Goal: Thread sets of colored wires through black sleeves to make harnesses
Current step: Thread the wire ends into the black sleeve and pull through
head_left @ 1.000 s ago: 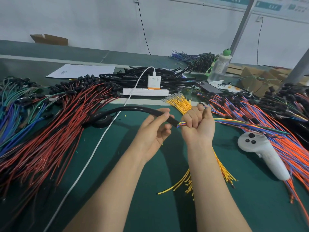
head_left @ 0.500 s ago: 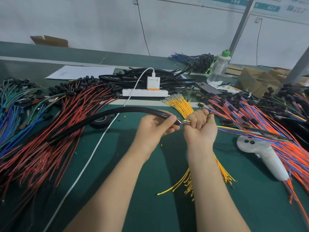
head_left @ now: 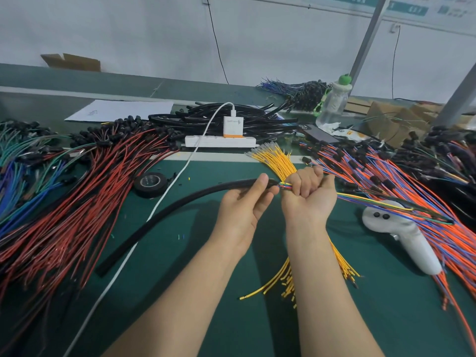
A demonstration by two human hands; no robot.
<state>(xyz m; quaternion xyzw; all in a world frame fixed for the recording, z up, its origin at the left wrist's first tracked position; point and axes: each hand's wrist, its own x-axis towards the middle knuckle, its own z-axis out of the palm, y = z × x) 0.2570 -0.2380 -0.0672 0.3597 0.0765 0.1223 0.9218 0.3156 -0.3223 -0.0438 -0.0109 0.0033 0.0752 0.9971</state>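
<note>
Sleeve (head_left: 180, 203) left of left hand (head_left: 242, 210), wires (head_left: 365, 200) right of right hand (head_left: 309, 199); tape roll (head_left: 150, 184), then power strip (head_left: 220, 141), behind sleeve; controller (head_left: 401, 238) on surface (head_left: 164, 253), right.

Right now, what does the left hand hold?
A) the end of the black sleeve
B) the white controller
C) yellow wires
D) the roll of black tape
A: the left hand pinches the black sleeve at its end, beside the colored wires in the right hand.

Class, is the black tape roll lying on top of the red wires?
No, the black tape roll lies on the green mat beside the red wires.
</note>
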